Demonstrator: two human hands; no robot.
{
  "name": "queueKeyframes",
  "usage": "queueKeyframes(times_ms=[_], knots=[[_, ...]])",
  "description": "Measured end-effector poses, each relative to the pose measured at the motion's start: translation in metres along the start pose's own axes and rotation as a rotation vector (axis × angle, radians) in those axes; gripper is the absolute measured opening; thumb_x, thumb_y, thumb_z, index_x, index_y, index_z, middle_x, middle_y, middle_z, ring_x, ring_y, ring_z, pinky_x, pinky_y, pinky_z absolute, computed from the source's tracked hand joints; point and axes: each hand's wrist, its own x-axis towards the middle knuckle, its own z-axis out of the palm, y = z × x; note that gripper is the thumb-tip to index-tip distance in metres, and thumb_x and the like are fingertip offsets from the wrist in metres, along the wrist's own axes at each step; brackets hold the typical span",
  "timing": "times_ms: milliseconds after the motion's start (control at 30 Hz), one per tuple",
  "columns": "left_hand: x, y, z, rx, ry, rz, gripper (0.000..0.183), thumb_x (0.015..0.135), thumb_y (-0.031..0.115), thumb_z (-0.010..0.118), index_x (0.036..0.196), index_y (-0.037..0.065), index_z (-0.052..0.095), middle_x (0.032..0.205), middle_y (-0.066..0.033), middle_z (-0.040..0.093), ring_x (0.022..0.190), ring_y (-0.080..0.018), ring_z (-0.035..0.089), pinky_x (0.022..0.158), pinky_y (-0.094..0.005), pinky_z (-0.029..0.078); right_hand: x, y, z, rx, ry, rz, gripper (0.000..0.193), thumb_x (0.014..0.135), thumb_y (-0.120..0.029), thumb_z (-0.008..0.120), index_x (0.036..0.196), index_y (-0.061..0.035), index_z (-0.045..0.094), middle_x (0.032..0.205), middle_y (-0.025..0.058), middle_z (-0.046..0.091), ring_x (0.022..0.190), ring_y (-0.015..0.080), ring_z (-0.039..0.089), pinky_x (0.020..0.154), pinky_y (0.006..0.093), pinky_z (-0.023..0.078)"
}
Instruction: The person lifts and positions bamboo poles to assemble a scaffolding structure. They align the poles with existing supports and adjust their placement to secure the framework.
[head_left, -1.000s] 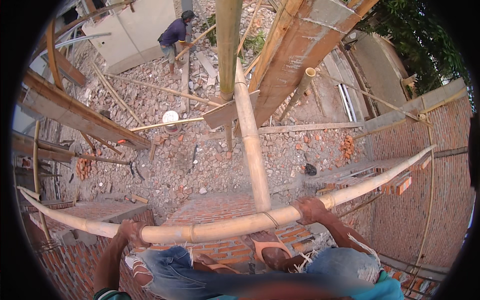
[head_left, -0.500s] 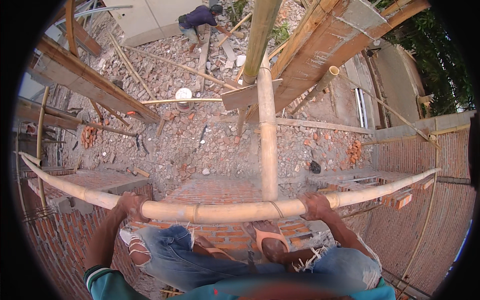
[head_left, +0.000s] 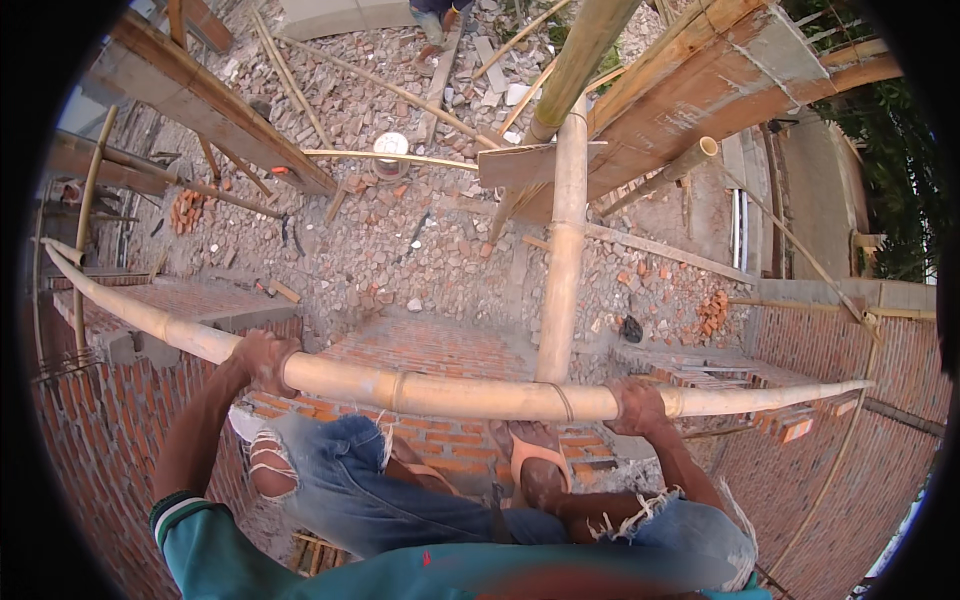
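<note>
A long, pale bamboo pole (head_left: 480,396) runs crosswise in front of my body, above my knees. My left hand (head_left: 266,362) is wrapped round it left of the middle. On the right, my right hand (head_left: 637,406) grips the same pole, just beyond a dark tie around it. A second bamboo pole (head_left: 566,255) meets the crosswise one between my hands and runs away from me; whether the two are tied together I cannot tell. Below, my sandalled feet (head_left: 536,462) are on brickwork (head_left: 450,350).
Broken-brick rubble (head_left: 370,270) covers the ground far below. A thick upright bamboo pole (head_left: 585,70) and a broad wooden formwork board (head_left: 690,100) rise ahead. A white-topped bucket (head_left: 391,146) stands in the rubble. Another person (head_left: 437,25) is at the top edge. Brick walls (head_left: 840,350) flank me.
My view has tilted down and turned, so the scene sits differently and the other person is mostly cut off at the top. Both my hands keep their hold on the pole.
</note>
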Motion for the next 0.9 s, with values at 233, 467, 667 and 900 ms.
queueKeyframes(times_ms=[233, 467, 667, 900], knots=[[0.0, -0.003, 0.003, -0.04, 0.049, 0.029, 0.066, 0.048, 0.058, 0.085, 0.093, 0.012, 0.067, 0.085, -0.0104, 0.074, 0.079, -0.0332, 0.073, 0.07, -0.0441, 0.059, 0.0, -0.006, -0.007, -0.057, 0.067, -0.015, 0.071, 0.061, -0.034, 0.087, 0.123, -0.0129, 0.061, 0.111, 0.0152, 0.068, 0.104, 0.0364, 0.067, 0.09, 0.0466, 0.054], [0.0, -0.001, 0.002, 0.01, 0.001, 0.004, 0.064, 0.049, 0.056, 0.085, 0.092, 0.013, 0.066, 0.084, -0.0099, 0.074, 0.076, -0.0335, 0.073, 0.067, -0.0459, 0.059, 0.002, -0.006, -0.008, -0.011, 0.038, -0.008, 0.069, 0.063, -0.031, 0.085, 0.124, -0.0107, 0.061, 0.104, 0.0144, 0.066, 0.099, 0.037, 0.066, 0.085, 0.0479, 0.054], [-0.002, -0.009, 0.014, -0.018, 0.132, 0.078, 0.064, 0.049, 0.056, 0.085, 0.094, 0.014, 0.066, 0.085, -0.0098, 0.074, 0.077, -0.0344, 0.073, 0.068, -0.0466, 0.058, 0.001, -0.005, -0.008, -0.033, 0.017, 0.01, 0.068, 0.064, -0.035, 0.084, 0.123, -0.0114, 0.061, 0.106, 0.0152, 0.067, 0.098, 0.0375, 0.067, 0.086, 0.0494, 0.054], [0.007, -0.005, 0.007, -0.142, 0.09, 0.052, 0.06, 0.046, 0.044, 0.088, 0.09, 0.009, 0.068, 0.085, -0.0152, 0.071, 0.079, -0.0376, 0.071, 0.069, -0.0487, 0.055, 0.002, -0.004, -0.01, -0.01, -0.184, 0.094, 0.067, 0.071, -0.032, 0.079, 0.131, -0.0147, 0.055, 0.121, 0.0166, 0.063, 0.113, 0.0358, 0.063, 0.091, 0.0481, 0.052]])
